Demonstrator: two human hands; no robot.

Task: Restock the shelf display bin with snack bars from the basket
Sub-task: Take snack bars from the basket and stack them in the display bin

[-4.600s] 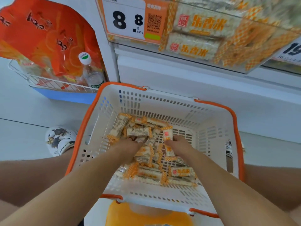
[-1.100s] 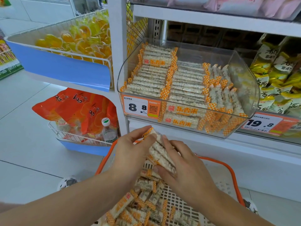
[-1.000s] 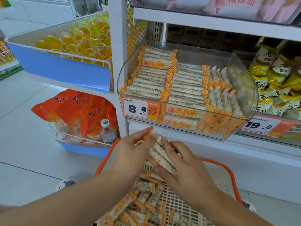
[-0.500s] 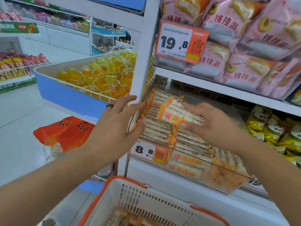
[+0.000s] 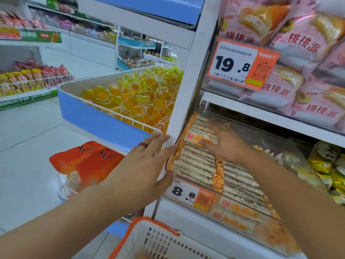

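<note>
While right hand (image 5: 226, 144) lies flat-fingered on snack bars (image 5: 197, 157) mid-frame, left hand (image 5: 143, 167), fingers straight, touches bin (image 5: 287, 154) wall.

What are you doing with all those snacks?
A person is filling a shop shelf. Their right hand presses snack bars down onto the rows in the clear display bin, above the 8.8 price tag. Their left hand rests flat, fingers straight, against the bin's left side. The white and orange basket waits below.
</note>
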